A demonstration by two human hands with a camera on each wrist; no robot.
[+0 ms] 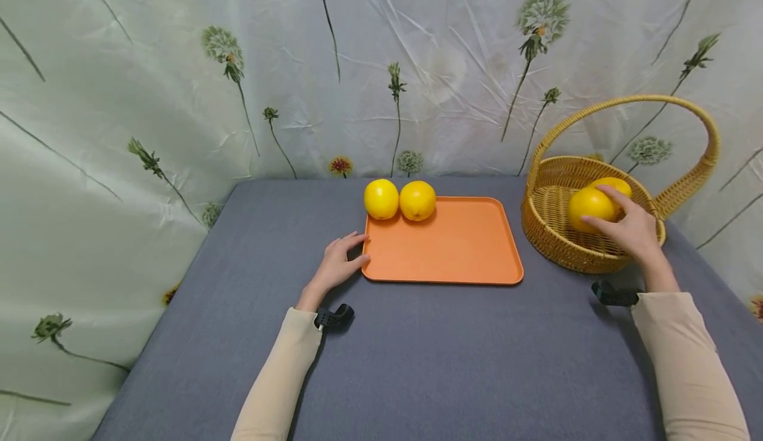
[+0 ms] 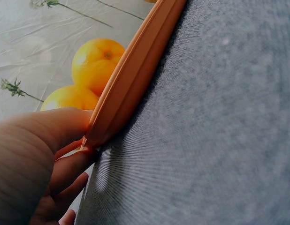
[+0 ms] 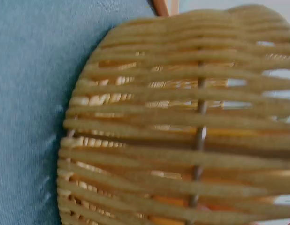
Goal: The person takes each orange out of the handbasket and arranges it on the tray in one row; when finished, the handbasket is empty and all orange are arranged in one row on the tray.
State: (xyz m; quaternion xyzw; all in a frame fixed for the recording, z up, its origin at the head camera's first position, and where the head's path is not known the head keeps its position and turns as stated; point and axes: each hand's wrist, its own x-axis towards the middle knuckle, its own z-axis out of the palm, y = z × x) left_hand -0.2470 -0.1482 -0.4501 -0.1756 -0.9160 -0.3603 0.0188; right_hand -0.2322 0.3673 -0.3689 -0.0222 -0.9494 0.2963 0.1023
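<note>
On the orange tray (image 1: pixel 465 245), two oranges (image 1: pixel 381 199) sit side by side near the back left corner. My left hand (image 1: pixel 338 265) touches the tray's left edge, thumb and fingers fairly straight; the left wrist view shows its thumb (image 2: pixel 72 124) against the rim. At the right, my right hand (image 1: pixel 634 229) reaches into a wicker basket (image 1: pixel 554 245) and grips an orange (image 1: pixel 587 209) between thumb and fingers. Another orange (image 1: pixel 614 184) lies just behind that one, partly covered. The basket's woven wall (image 3: pixel 149 159) hides most of the right hand's work in the right wrist view.
A tall arched handle (image 1: pixel 632 98) rises over the basket. Grey cloth (image 1: pixel 453 355) covers the table. Behind it hangs a pale curtain (image 1: pixel 357 116) printed with flowers. A strip of table separates the tray from the basket.
</note>
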